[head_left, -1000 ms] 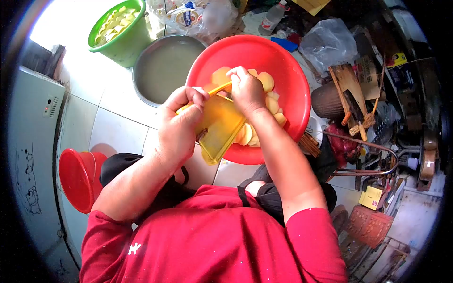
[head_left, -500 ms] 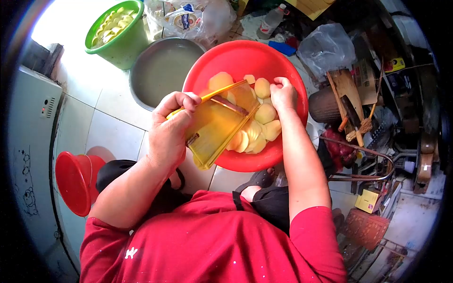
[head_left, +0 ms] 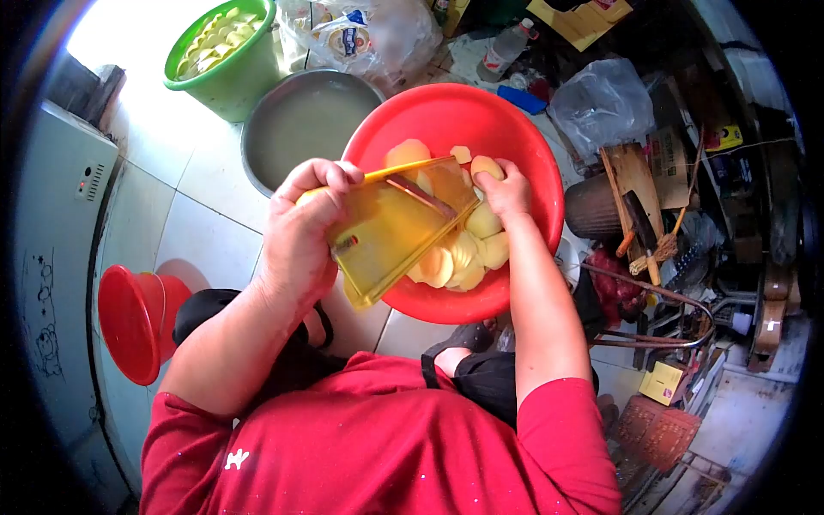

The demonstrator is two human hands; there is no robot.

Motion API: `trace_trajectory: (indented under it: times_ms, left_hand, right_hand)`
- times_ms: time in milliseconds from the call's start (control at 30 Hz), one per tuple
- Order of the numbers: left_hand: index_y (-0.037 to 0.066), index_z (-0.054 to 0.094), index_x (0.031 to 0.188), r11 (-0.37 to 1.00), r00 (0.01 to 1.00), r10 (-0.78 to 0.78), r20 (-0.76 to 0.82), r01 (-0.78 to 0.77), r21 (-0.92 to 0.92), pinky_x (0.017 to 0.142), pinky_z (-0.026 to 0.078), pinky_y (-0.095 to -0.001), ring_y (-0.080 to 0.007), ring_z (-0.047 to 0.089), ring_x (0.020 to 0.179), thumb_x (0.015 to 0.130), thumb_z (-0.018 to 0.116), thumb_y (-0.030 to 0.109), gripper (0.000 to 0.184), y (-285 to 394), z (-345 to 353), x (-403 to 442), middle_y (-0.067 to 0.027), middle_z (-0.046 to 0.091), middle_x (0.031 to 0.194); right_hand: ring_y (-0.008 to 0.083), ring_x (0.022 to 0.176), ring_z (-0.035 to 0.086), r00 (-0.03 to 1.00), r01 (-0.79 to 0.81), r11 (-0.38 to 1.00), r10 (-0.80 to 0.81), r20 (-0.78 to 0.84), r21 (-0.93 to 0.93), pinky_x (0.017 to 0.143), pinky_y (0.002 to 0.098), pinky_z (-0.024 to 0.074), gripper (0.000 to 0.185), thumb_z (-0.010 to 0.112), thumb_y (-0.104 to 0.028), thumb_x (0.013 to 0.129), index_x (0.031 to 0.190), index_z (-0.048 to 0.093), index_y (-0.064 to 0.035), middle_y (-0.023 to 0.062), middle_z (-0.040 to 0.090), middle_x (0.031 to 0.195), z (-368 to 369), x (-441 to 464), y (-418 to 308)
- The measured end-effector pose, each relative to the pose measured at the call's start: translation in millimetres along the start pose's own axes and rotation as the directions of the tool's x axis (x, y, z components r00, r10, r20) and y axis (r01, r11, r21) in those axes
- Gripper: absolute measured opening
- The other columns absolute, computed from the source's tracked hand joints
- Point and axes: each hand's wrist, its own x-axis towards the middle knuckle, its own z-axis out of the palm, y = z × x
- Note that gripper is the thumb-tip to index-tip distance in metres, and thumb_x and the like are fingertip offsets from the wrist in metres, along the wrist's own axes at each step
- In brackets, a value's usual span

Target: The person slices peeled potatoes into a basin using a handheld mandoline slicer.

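My left hand (head_left: 302,225) grips the near end of a yellow slicer (head_left: 390,227), which slants over the left part of a red basin (head_left: 536,163). A dark blade strip (head_left: 421,196) crosses the slicer. My right hand (head_left: 508,190) is inside the basin, fingers closed round a pale peeled potato (head_left: 487,167), just right of the slicer's far end. Below the slicer and beside my right hand, several round potato slices (head_left: 463,256) and pieces lie in the basin. The slicer hides some of them.
A grey basin (head_left: 257,142) of cloudy water stands left of the red one. Behind it is a green bucket (head_left: 236,93) of cut pieces. A red bucket (head_left: 129,326) is at the left. Plastic bags, a bottle (head_left: 506,50), wood and a metal frame (head_left: 687,342) lie behind and right.
My right hand has moved from the slicer to the right side of the basin and now holds a potato. My left hand still holds the slicer, shifted slightly left.
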Motion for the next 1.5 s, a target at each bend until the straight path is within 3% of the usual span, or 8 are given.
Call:
trace_trajectory:
  times_ms: [167, 433, 733, 900, 933, 1067, 1300, 1500]
  left_hand:
    - [0.006, 0.053, 0.08, 0.988, 0.998, 0.007, -0.067, -0.017, -0.157, 0.086, 0.044, -0.0319, -0.0197, 0.051, 0.09, 0.072, 0.047, -0.002, 0.013, 19.6, -0.6, 7.9, -0.0075, 0.056, 0.097]
    - [0.007, 0.052, 0.079, 0.965, 0.989, 0.084, -0.124, -0.112, -0.235, 0.09, 0.044, -0.0366, -0.022, 0.051, 0.091, 0.07, 0.047, -0.002, 0.014, 33.5, -7.2, 13.0, -0.0081, 0.056, 0.094]
    - [0.006, 0.051, 0.078, 0.966, 0.984, 0.156, -0.085, -0.17, -0.194, 0.092, 0.043, -0.0354, -0.0203, 0.052, 0.095, 0.07, 0.047, -0.002, 0.011, 37.3, -7.0, 6.9, -0.0079, 0.056, 0.09]
    - [0.005, 0.054, 0.079, 0.965, 0.982, 0.182, -0.057, -0.19, -0.181, 0.095, 0.043, -0.0353, -0.0214, 0.055, 0.098, 0.071, 0.047, 0.0, 0.012, 37.7, -15.0, 2.2, -0.0078, 0.059, 0.09]
    - [0.005, 0.054, 0.08, 0.967, 0.982, 0.183, -0.047, -0.188, -0.17, 0.095, 0.042, -0.0349, -0.0211, 0.055, 0.098, 0.071, 0.047, 0.001, 0.012, 38.2, -14.9, 1.3, -0.008, 0.059, 0.091]
    - [0.006, 0.054, 0.08, 0.967, 0.983, 0.185, -0.01, -0.183, -0.176, 0.096, 0.041, -0.0345, -0.0209, 0.053, 0.099, 0.072, 0.047, 0.001, 0.012, 36.1, -20.5, 6.4, -0.0086, 0.058, 0.094]
    - [0.007, 0.053, 0.081, 0.977, 0.985, 0.157, 0.065, -0.145, -0.158, 0.094, 0.041, -0.0342, -0.0216, 0.051, 0.1, 0.074, 0.046, 0.003, 0.011, 34.9, -15.8, 5.4, -0.0084, 0.056, 0.097]
    - [0.005, 0.054, 0.08, 0.994, 0.991, 0.097, 0.095, -0.092, -0.054, 0.083, 0.045, -0.0315, -0.019, 0.054, 0.088, 0.072, 0.046, 0.0, 0.012, 36.2, -8.3, -4.6, -0.009, 0.057, 0.094]
  right_hand:
    - [0.0156, 0.076, 0.06, 0.974, -0.226, 0.589, 0.143, 0.175, 0.776, 0.066, 0.0271, 0.0487, 0.047, 0.068, -0.03, 0.073, 0.114, 0.062, -0.0064, 0.005, 0.065, 0.093, -28.8, -22.1, -1.7]
    - [0.0216, 0.08, 0.063, 0.906, -0.422, 0.088, 0.089, 0.415, 0.902, 0.071, 0.0347, 0.0513, 0.044, 0.047, -0.036, 0.086, 0.114, 0.059, -0.0044, 0.0106, 0.066, 0.093, -60.2, -98.8, 3.7]
    - [0.0104, 0.069, 0.058, 0.912, -0.403, 0.453, 0.126, 0.391, 0.795, 0.057, 0.0241, 0.0489, 0.043, 0.062, -0.028, 0.08, 0.118, 0.059, -0.0071, 0.0036, 0.063, 0.09, -42.2, -120.4, -28.8]
    - [0.0153, 0.076, 0.061, 0.991, -0.106, 0.789, 0.032, 0.132, 0.606, 0.071, 0.0278, 0.0518, 0.042, 0.071, -0.026, 0.076, 0.11, 0.063, -0.0031, 0.0054, 0.065, 0.093, 1.4, -106.8, -41.7]
    - [0.0067, 0.061, 0.055, 0.984, -0.108, 0.778, -0.003, 0.176, 0.619, 0.051, 0.02, 0.0468, 0.045, 0.072, -0.027, 0.077, 0.114, 0.061, -0.0045, 0.0018, 0.063, 0.088, -0.5, -112.1, -56.1]
    - [0.017, 0.096, 0.06, 0.983, 0.007, 0.931, -0.073, 0.167, 0.365, 0.086, 0.0281, 0.0483, 0.051, 0.073, -0.021, 0.077, 0.119, 0.055, 0.0014, 0.0096, 0.064, 0.103, 5.5, -124.8, -85.4]
    - [0.0073, 0.069, 0.056, 0.974, -0.071, 0.69, -0.107, 0.198, 0.72, 0.051, 0.0195, 0.044, 0.046, 0.067, -0.02, 0.081, 0.121, 0.055, -0.0003, 0.005, 0.062, 0.096, -11.0, -145.3, -52.0]
    - [0.0098, 0.058, 0.054, 0.961, -0.249, 0.467, 0.228, 0.157, 0.848, 0.05, 0.0233, 0.0473, 0.044, 0.061, -0.025, 0.08, 0.118, 0.058, -0.0031, 0.0027, 0.061, 0.083, -75.2, -176.6, -0.2]
